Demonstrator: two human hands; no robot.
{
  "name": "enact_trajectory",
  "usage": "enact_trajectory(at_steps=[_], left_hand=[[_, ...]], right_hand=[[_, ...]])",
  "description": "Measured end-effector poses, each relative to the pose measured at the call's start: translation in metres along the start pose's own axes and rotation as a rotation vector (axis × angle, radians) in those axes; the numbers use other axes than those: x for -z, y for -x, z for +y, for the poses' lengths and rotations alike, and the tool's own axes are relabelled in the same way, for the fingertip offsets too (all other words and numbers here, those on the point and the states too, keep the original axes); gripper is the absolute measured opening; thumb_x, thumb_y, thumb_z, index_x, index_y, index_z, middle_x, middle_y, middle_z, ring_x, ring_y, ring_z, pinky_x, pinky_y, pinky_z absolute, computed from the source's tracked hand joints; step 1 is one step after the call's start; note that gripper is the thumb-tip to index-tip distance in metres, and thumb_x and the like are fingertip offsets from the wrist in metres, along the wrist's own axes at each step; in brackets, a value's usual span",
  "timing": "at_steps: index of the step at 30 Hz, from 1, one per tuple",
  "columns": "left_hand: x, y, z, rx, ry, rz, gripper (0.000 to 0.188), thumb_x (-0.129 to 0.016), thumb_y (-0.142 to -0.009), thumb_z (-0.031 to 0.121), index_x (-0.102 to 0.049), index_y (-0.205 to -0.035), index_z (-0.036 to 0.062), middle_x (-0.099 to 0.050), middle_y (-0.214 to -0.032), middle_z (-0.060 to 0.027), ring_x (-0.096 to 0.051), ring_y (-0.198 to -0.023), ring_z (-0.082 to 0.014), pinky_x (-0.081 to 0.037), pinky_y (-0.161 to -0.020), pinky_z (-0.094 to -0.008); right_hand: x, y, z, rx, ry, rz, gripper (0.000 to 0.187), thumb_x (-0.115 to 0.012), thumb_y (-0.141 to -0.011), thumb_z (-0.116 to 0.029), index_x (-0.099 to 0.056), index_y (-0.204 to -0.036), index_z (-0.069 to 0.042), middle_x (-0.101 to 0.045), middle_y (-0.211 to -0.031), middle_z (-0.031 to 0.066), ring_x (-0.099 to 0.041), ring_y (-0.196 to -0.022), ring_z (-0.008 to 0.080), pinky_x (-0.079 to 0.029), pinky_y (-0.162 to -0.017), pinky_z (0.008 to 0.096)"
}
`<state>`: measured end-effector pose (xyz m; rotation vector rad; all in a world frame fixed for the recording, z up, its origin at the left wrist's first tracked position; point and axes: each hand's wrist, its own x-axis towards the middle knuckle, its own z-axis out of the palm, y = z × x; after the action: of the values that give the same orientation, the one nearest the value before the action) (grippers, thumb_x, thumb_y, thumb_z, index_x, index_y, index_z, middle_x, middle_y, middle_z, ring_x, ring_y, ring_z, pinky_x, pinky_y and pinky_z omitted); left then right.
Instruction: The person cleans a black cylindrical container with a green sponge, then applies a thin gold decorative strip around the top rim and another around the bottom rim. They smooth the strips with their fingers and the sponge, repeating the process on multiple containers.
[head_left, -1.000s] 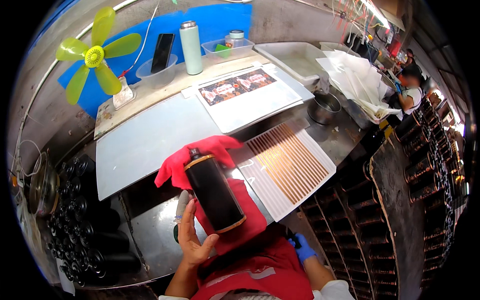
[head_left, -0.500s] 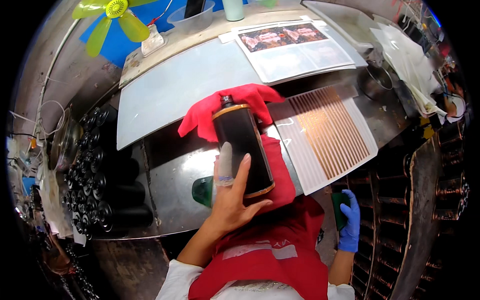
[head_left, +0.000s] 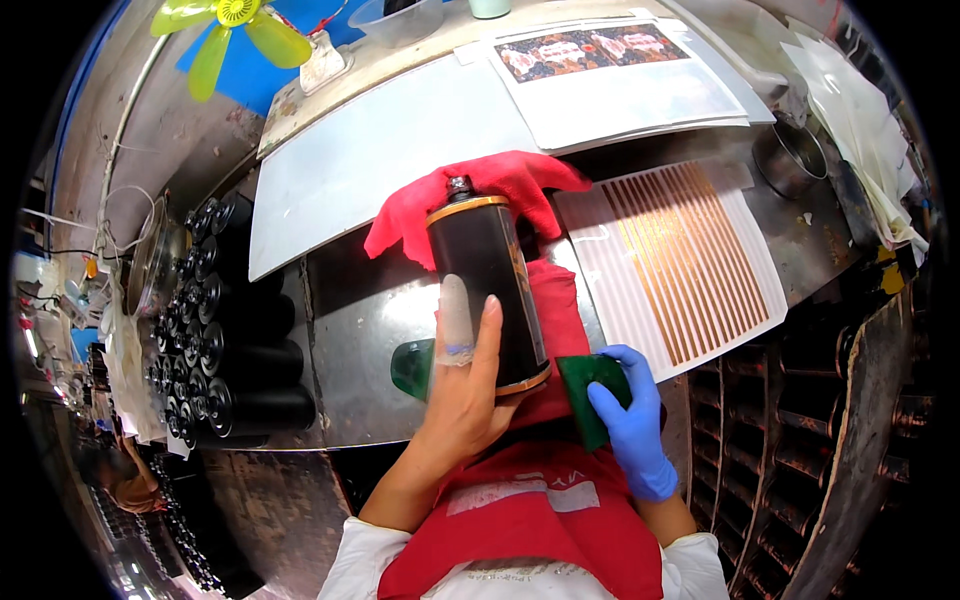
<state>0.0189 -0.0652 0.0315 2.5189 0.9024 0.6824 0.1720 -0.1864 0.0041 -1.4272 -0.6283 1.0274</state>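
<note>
A black cylindrical bottle (head_left: 478, 300) with gold-coloured rims and a narrow black neck lies on red cloth, its neck pointing away from me. My left hand (head_left: 465, 385), bare with a pale wrapping on one finger, grips its near left side; the thumb is hidden beneath it. In a blue glove, my right hand (head_left: 630, 420) is closed on a flat green scraper (head_left: 590, 395), just right of the bottle's near end. A red cloth (head_left: 545, 180) is bunched around the bottle's far end. Beside my left hand lies another green flat piece (head_left: 412, 368), partly hidden.
Many black cylinders (head_left: 255, 360) are stacked at the left. On the right lies a sheet with brown-gold stripes (head_left: 690, 265). Behind are a pale board (head_left: 390, 140), printed sheets (head_left: 610, 95), a metal pot (head_left: 790, 160) and a yellow-green fan (head_left: 240, 35). A rack (head_left: 760, 440) stands at lower right.
My right hand has brought the green scraper up and left, close to the bottle. My left thumb has slipped from beside the bottle to beneath it. The whole view has shifted slightly.
</note>
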Motion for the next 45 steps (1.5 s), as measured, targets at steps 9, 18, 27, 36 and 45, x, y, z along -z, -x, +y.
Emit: enact_trajectory(at_steps=[9, 18, 27, 36, 45], left_hand=[[-0.011, 0.036, -0.033, 0.235, 0.417, -0.061, 0.081, -0.054, -0.083, 0.010, 0.001, -0.140, -0.0096, -0.046, -0.129, -0.0238, -0.047, -0.118, -0.0371, -0.034, -0.101, -0.0405], [0.000, 0.023, -0.012, 0.148, 0.093, -0.039, 0.113, -0.075, -0.069, 0.005, 0.014, -0.138, -0.0075, -0.046, -0.126, -0.0238, -0.048, -0.115, -0.0322, -0.034, -0.099, -0.0409], [-0.007, 0.024, -0.038, 0.229, 0.555, -0.182, 0.112, -0.063, -0.069, -0.016, 0.022, -0.140, 0.0042, -0.033, -0.137, -0.0213, -0.048, -0.117, -0.0280, -0.043, -0.093, -0.0353], [-0.012, 0.031, -0.030, 0.258, 0.697, -0.168, 0.112, -0.064, -0.070, -0.017, 0.020, -0.141, 0.0081, -0.037, -0.133, -0.0191, -0.054, -0.108, -0.0266, -0.053, -0.078, -0.0338], [-0.005, 0.023, -0.018, 0.221, 0.525, -0.029, 0.113, -0.078, -0.066, 0.009, 0.006, -0.141, 0.0047, -0.039, -0.132, -0.0225, -0.043, -0.120, -0.0347, -0.031, -0.099, -0.0485]], right_hand=[[0.000, -0.006, 0.016, -0.048, -0.053, 0.034, 0.034, -0.057, -0.082, 0.001, -0.047, -0.115, -0.002, -0.055, -0.099, 0.0063, -0.054, -0.089, 0.0112, -0.045, -0.079, 0.0249], [-0.038, 0.015, -0.036, 0.343, 0.284, -0.172, 0.037, -0.063, -0.081, -0.006, -0.050, -0.115, -0.003, -0.062, -0.096, 0.0140, -0.064, -0.081, 0.0155, -0.051, -0.070, 0.0275], [-0.001, 0.006, -0.006, 0.137, 0.162, 0.161, 0.035, -0.058, -0.082, 0.000, -0.046, -0.115, -0.001, -0.058, -0.099, 0.0085, -0.057, -0.088, 0.0122, -0.048, -0.076, 0.0259], [-0.011, 0.000, 0.002, 0.099, 0.111, 0.030, 0.035, -0.059, -0.083, -0.004, -0.046, -0.116, -0.002, -0.060, -0.099, 0.0108, -0.059, -0.087, 0.0140, -0.049, -0.075, 0.0267], [-0.032, 0.013, -0.028, 0.308, 0.246, -0.066, 0.036, -0.064, -0.081, -0.009, -0.051, -0.114, -0.005, -0.062, -0.095, 0.0130, -0.064, -0.082, 0.0178, -0.051, -0.070, 0.0287]])
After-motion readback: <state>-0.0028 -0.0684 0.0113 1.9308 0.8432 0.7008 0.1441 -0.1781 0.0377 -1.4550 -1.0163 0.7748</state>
